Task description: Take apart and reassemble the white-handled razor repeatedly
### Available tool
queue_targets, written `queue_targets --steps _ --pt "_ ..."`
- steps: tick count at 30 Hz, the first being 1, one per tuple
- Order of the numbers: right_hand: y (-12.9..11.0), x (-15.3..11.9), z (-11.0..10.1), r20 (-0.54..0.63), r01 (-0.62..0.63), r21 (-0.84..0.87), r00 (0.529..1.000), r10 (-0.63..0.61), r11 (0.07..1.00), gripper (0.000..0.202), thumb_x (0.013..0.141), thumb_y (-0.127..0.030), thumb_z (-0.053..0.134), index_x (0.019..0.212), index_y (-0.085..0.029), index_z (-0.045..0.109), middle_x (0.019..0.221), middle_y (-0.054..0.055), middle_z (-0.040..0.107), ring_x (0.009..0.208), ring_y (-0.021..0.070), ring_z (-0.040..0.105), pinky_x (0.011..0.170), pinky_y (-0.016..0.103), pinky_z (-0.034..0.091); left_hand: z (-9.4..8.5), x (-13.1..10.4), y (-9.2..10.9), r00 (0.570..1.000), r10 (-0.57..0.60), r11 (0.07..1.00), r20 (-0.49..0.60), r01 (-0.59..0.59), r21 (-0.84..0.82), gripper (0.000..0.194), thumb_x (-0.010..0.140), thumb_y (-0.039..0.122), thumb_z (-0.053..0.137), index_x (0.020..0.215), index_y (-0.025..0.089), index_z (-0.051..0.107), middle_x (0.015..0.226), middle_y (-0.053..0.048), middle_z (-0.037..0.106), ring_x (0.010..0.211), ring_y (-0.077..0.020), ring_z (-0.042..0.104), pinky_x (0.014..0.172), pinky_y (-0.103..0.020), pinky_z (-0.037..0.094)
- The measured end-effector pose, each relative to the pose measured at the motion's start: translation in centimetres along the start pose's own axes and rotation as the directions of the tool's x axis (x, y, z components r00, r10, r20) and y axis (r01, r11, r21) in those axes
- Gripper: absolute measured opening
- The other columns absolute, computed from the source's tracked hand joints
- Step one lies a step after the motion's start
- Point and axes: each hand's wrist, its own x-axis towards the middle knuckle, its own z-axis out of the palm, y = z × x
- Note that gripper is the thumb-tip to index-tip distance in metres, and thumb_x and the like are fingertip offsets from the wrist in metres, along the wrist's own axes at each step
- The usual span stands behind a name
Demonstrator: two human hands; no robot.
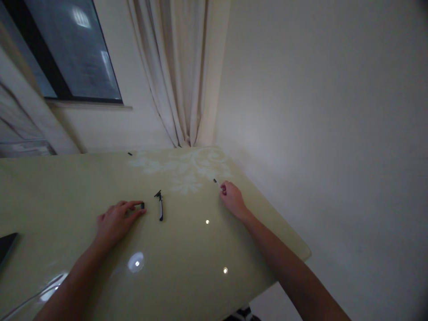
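My left hand (115, 223) rests low over the table, with thumb and fingertips pinching a small dark cylinder (142, 206); its kind is too small to make out. Just right of it lies a razor (161, 208) with a grey and black handle, its head pointing to the back. Toward the table's right edge, my right hand (232, 198) is closed around a slim white stick with a dark tip (216, 182). The tip sticks out to the far left of the fingers, and the rest is hidden in the hand.
The glossy pale-green table (180, 249) has a white floral pattern at its back corner. A small black piece (130, 154) lies near the back edge. A dark flat object (7, 247) and a pale cable (31, 299) are at left. A wall (321, 133) borders the right edge.
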Motion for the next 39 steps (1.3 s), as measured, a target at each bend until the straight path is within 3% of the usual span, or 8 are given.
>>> queue_targets --steps 5,11,22,26,28,32,36,39 --pt "-9.3 -0.9 4.7 0.125 0.249 0.113 0.957 -0.263 0.962 0.024 0.085 -0.008 0.058 0.105 -0.019 0.063 0.105 0.008 0.068 0.092 0.0193 0.064 0.083 0.03 0.047 -0.1 -0.3 0.1 1.0 0.007 1.0 0.021 -0.008 0.019 0.048 0.095 0.054 0.052 0.127 0.028 0.076 0.126 -0.014 0.073 0.121 -0.0386 0.063 0.102 -0.057 0.042" --pt "-14.1 -1.3 7.3 0.232 0.198 0.054 0.951 -0.205 0.979 0.034 0.087 -0.01 0.058 0.12 -0.015 0.061 0.117 0.015 0.065 0.101 0.0257 0.065 0.086 0.035 0.049 0.2 -0.5 -0.3 0.999 0.039 0.999 -0.017 -0.038 0.03 0.047 0.095 0.054 0.053 0.127 0.029 0.076 0.123 -0.012 0.073 0.119 -0.0354 0.063 0.102 -0.052 0.042" --pt "-13.9 -2.2 7.2 0.237 0.125 0.132 0.959 -0.154 0.983 0.035 0.09 -0.012 0.059 0.124 -0.015 0.06 0.121 0.015 0.063 0.101 0.0255 0.065 0.088 0.036 0.05 0.8 0.1 -0.4 0.995 0.097 0.994 -0.008 -0.096 0.049 0.048 0.095 0.054 0.05 0.128 0.029 0.075 0.118 -0.01 0.073 0.115 -0.0348 0.065 0.097 -0.048 0.044" --pt "-13.6 -1.3 4.8 0.107 0.076 0.154 0.99 -0.094 0.985 0.039 0.093 -0.034 0.068 0.126 -0.016 0.059 0.126 0.017 0.062 0.111 0.0289 0.061 0.094 0.04 0.048 0.6 -0.3 -0.4 0.989 0.134 0.991 -0.056 -0.133 0.007 0.05 0.094 0.054 0.049 0.126 0.024 0.073 0.113 -0.01 0.075 0.11 -0.0318 0.066 0.096 -0.044 0.046" --pt "-12.8 -0.8 3.0 0.019 0.098 0.157 0.995 -0.103 0.983 0.035 0.096 -0.039 0.065 0.124 -0.017 0.062 0.123 0.015 0.065 0.111 0.0271 0.06 0.094 0.039 0.047 0.4 -1.0 0.5 0.984 0.166 0.985 -0.067 -0.169 -0.036 0.047 0.097 0.054 0.044 0.113 0.022 0.075 0.11 -0.01 0.075 0.103 -0.0282 0.068 0.091 -0.039 0.048" --pt "-9.6 -1.2 1.1 0.086 0.139 0.174 0.984 -0.156 0.975 0.019 0.095 -0.032 0.067 0.108 -0.018 0.069 0.095 0.006 0.071 0.088 0.0198 0.062 0.081 0.032 0.045 0.2 -3.0 4.4 0.991 0.118 0.993 0.069 -0.119 0.02 0.05 0.1 0.059 0.036 0.088 0.024 0.069 0.091 -0.008 0.076 0.081 -0.025 0.07 0.072 -0.034 0.047" --pt "-6.5 -2.6 2.0 0.155 0.055 0.303 0.982 -0.106 0.951 0.006 0.091 -0.019 0.068 0.096 -0.018 0.071 0.084 0.002 0.071 0.074 0.0153 0.061 0.072 0.027 0.042 0.6 -4.3 8.1 0.989 0.055 0.979 0.14 -0.081 0.185 0.059 0.097 0.071 0.035 0.079 0.022 0.064 0.091 -0.013 0.076 0.081 -0.0305 0.071 0.066 -0.036 0.046" --pt "-5.8 -3.2 2.9 0.178 -0.015 0.443 0.981 -0.071 0.896 0.005 0.089 -0.017 0.067 0.092 -0.017 0.072 0.078 0.001 0.069 0.07 0.0141 0.06 0.068 0.026 0.042 0.9 -4.1 8.7 0.989 0.036 0.964 0.142 -0.072 0.257 0.053 0.1 0.061 0.033 0.082 0.022 0.065 0.096 -0.015 0.076 0.085 -0.0337 0.073 0.068 -0.038 0.048"
